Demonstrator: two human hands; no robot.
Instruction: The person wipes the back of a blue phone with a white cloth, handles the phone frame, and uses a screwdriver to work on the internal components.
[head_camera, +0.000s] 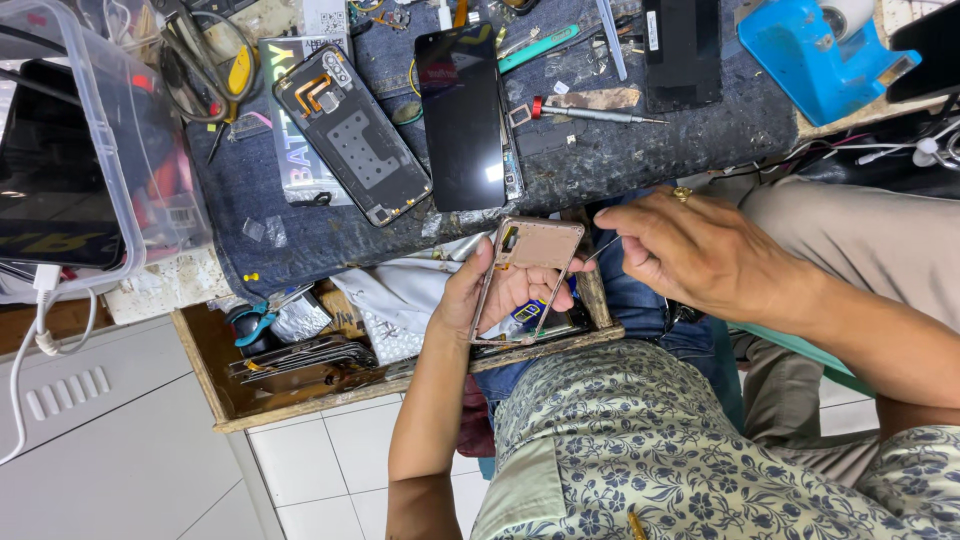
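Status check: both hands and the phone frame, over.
Left hand grips rose-gold rectangular phone frame. Right hand pinches thin metal tool at its edge. Nothing between them.

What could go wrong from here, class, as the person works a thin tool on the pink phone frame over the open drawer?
1. The left hand holds the phone frame only by its edges, so it might slip into the cluttered drawer below.
2. The thin tool pinched in the right hand points toward the left fingers; a slip could jab them.
3. The black screen panel lies near the bench edge and could be knocked off.
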